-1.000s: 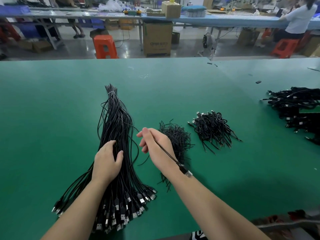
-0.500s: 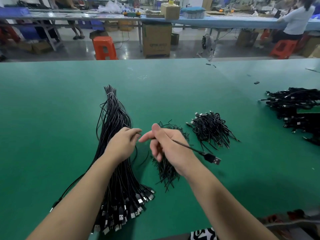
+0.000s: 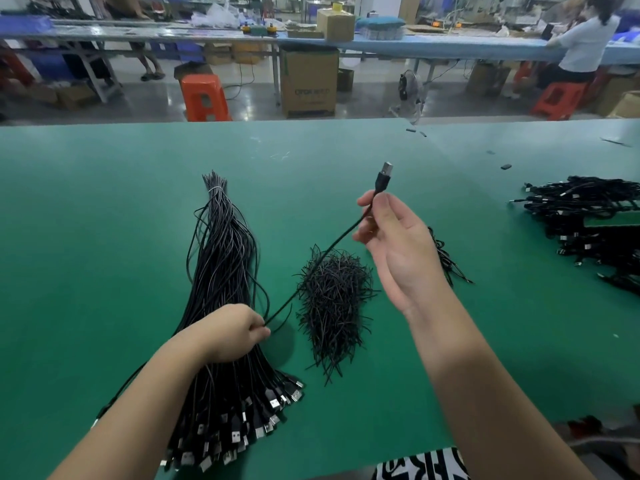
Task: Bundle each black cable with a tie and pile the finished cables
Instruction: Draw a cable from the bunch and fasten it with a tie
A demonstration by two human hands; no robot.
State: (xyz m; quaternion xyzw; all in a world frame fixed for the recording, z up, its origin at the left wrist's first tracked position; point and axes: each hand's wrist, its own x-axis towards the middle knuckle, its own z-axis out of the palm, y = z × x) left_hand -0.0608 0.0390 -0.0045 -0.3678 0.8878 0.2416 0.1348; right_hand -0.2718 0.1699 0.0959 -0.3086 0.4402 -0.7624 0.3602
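Finished so far: a heap of bundled cables (image 3: 585, 223) lies at the far right of the green bench (image 3: 104, 202); a smaller finished pile (image 3: 446, 258) shows only in part behind the right hand, so its size cannot be judged.
Left to do: the large sheaf of loose cables (image 3: 221, 271) on the left, plug ends fanned toward the near edge, looks barely reduced; by this showing most of the work remains.
Ties: a heap of short black ties (image 3: 334, 299) sits in the middle of the bench, between the sheaf and the right hand, none taken up for this cable yet.
Cable in hand: one single cable (image 3: 318, 261) runs taut on a slant from the left hand up to the right hand, passing over the tie heap and clear of the bench; its plug (image 3: 383, 176) sticks up above the right fingers.
Step judged: one cable is separated from the sheaf and stretched out, ready for coiling; coiling, tying and piling are still ahead.
Left hand (image 3: 232, 332): low and near, resting on the sheaf, knuckles up, fingers curled, pinching the cable's lower stretch at the fingertips.
Right hand (image 3: 394, 251): raised over the middle of the bench, palm turned toward the camera, thumb and fingers pinching the cable just below the plug.
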